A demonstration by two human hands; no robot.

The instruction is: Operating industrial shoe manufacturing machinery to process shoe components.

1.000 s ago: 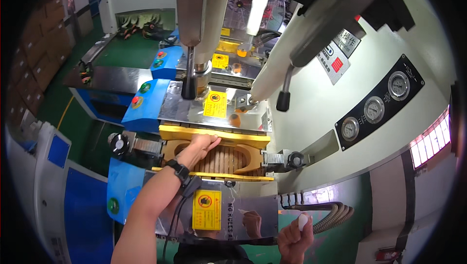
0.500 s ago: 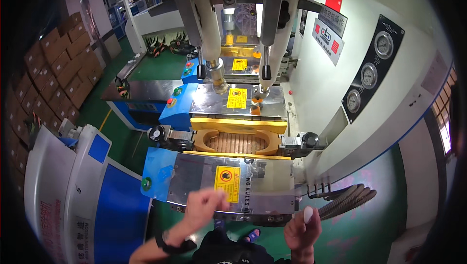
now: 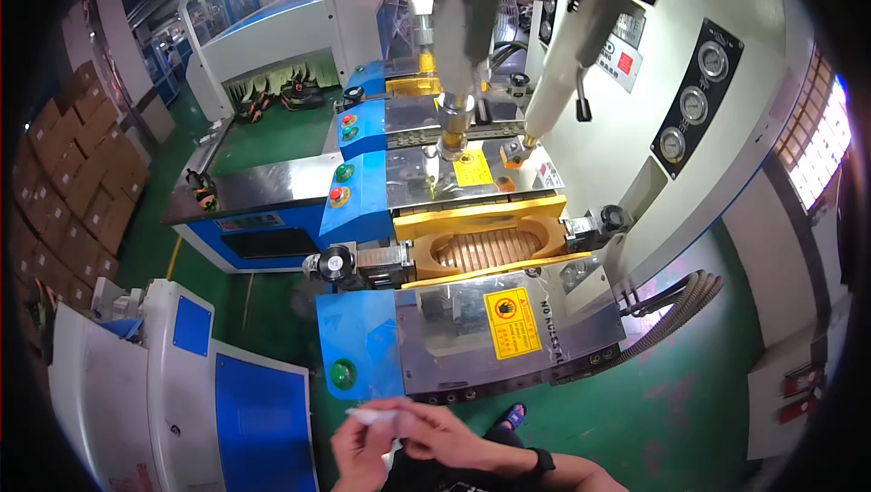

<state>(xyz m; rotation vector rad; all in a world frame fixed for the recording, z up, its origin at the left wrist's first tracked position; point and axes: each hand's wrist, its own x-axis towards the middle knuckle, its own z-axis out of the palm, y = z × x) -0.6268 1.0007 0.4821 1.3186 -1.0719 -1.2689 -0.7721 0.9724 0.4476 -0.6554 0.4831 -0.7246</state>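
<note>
Near the lower edge, my two hands meet in front of my body. My left hand (image 3: 359,452) is closed, fingers curled about a small, soft-looking white piece (image 3: 370,417) that shows at the fingertips. From the right, my right hand (image 3: 440,433) reaches across and pinches at the same piece; a black band circles its wrist. Its fingers partly hide the white piece, so its full shape cannot be made out. Just beyond my hands stands a press machine with a clear cover plate (image 3: 445,351) and a green button (image 3: 343,373).
Between yellow bars (image 3: 481,215) lies a tan oval pad (image 3: 544,236) with a ribbed bottom. Clamp knobs (image 3: 336,262) flank it. Pressure gauges (image 3: 694,106) line the right-hand housing. Hoses (image 3: 680,311) hang at right, cartons (image 3: 77,175) are stacked at left, and shoes (image 3: 299,93) lie farther back.
My hands, apart before, have come together lower down. The white piece, at my right hand's fingertips before, is now between both hands. The view has swung, shifting the machine rightward.
</note>
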